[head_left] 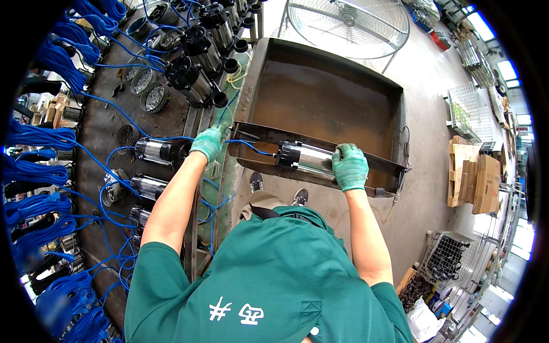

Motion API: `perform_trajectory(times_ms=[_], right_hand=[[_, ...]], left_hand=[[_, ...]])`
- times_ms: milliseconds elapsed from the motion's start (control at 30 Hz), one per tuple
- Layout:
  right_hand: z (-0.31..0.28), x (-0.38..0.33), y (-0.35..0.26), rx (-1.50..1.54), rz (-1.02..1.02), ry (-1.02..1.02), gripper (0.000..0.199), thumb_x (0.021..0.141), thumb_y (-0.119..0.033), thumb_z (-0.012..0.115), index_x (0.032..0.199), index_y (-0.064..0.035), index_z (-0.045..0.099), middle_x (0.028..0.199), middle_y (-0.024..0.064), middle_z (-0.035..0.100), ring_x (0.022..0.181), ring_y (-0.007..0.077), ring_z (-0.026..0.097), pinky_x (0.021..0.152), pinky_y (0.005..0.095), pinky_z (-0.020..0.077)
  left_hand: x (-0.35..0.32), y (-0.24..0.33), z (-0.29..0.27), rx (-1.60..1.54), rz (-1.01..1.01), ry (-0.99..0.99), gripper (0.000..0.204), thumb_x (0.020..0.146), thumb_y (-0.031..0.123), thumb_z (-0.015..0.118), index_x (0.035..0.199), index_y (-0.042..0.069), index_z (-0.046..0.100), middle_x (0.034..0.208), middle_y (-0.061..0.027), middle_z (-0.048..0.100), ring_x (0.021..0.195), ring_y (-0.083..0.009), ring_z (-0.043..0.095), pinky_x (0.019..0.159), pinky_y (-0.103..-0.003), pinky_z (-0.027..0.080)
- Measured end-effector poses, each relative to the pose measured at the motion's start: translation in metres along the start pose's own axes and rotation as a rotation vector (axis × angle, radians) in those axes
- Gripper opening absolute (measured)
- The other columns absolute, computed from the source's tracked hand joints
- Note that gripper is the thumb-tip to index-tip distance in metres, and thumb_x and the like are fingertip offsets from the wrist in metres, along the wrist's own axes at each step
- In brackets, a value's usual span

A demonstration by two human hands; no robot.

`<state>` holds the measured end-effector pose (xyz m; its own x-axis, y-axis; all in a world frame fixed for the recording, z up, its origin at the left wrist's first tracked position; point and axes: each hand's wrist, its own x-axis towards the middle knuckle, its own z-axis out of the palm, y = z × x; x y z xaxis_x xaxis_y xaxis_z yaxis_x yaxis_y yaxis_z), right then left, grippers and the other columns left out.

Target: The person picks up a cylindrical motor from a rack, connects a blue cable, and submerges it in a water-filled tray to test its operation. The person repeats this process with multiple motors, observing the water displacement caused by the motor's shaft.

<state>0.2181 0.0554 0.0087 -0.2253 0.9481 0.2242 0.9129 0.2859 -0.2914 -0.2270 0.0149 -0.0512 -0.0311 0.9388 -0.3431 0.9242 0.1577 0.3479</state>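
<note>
A steel-cylinder pump (311,160) with a black end lies sideways on a metal ledge across the near side of a water tank (396,94). My right hand (350,167), in a green knit glove, is closed over the pump's right end, its fingers over the top. From the pump's black left end a blue cable (249,146) runs to my left hand (209,143). That hand, also gloved, is closed at the bench edge where the cable meets it; its fingertips are partly hidden.
Upright pumps (197,83) stand at the far left, beside bowls of small metal parts (153,97). More pumps (151,186) lie on the dark bench (100,128). Coiled blue cables (40,186) line the left side. A large fan (349,23) stands beyond the tank, cardboard (486,183) at right.
</note>
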Motion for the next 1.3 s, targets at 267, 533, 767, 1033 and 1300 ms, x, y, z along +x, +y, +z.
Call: perform_trajectory(times_ms=[267, 533, 767, 1033, 1300], right_hand=[[-0.001, 0.001, -0.003, 0.002, 0.0, -0.002, 0.013, 0.088, -0.021, 0.069, 0.093, -0.0107, 0.073, 0.096, 0.0116, 0.072, 0.09, 0.0342, 0.069, 0.082, 0.047, 0.0553], [0.0, 0.002, -0.001, -0.003, 0.007, 0.0, 0.013, 0.088, -0.022, 0.069, 0.093, -0.0116, 0.074, 0.095, 0.0114, 0.072, 0.089, 0.034, 0.069, 0.082, 0.0469, 0.0555], [-0.001, 0.0, 0.0, 0.001, 0.011, 0.007, 0.012, 0.087, -0.022, 0.07, 0.092, -0.0117, 0.074, 0.094, 0.0112, 0.072, 0.088, 0.0337, 0.069, 0.08, 0.0469, 0.0553], [0.0, 0.002, 0.0, -0.01, -0.014, -0.002, 0.012, 0.087, -0.022, 0.07, 0.091, -0.0111, 0.073, 0.093, 0.0116, 0.071, 0.088, 0.0337, 0.069, 0.079, 0.0474, 0.0548], [-0.002, 0.002, -0.002, -0.014, 0.006, -0.01, 0.013, 0.088, -0.023, 0.069, 0.092, -0.0113, 0.073, 0.094, 0.0115, 0.072, 0.089, 0.0334, 0.069, 0.08, 0.0471, 0.0548]], left_hand=[[0.021, -0.008, 0.012, 0.048, 0.196, -0.08, 0.054, 0.091, -0.003, 0.064, 0.142, 0.015, 0.057, 0.14, -0.0169, 0.063, 0.112, -0.0389, 0.067, 0.092, -0.047, 0.056], [0.032, 0.028, -0.015, 0.089, 0.368, -0.016, 0.027, 0.099, 0.015, 0.066, 0.125, 0.01, 0.067, 0.117, -0.0219, 0.067, 0.105, -0.0446, 0.068, 0.088, -0.05, 0.056], [-0.004, 0.057, 0.012, -0.614, 0.173, 0.201, 0.022, 0.106, 0.023, 0.064, 0.116, 0.004, 0.067, 0.101, -0.016, 0.073, 0.089, -0.0308, 0.068, 0.082, -0.04, 0.054], [-0.015, 0.051, 0.06, -1.214, -0.042, -0.073, 0.019, 0.109, 0.023, 0.061, 0.114, 0.006, 0.067, 0.087, 0.003, 0.065, 0.07, -0.0059, 0.051, 0.063, -0.026, 0.047], [-0.018, 0.055, 0.055, -1.394, -0.234, -0.338, 0.024, 0.11, 0.03, 0.057, 0.117, 0.008, 0.063, 0.07, 0.0049, 0.048, 0.05, -0.0079, 0.044, 0.047, -0.029, 0.047]])
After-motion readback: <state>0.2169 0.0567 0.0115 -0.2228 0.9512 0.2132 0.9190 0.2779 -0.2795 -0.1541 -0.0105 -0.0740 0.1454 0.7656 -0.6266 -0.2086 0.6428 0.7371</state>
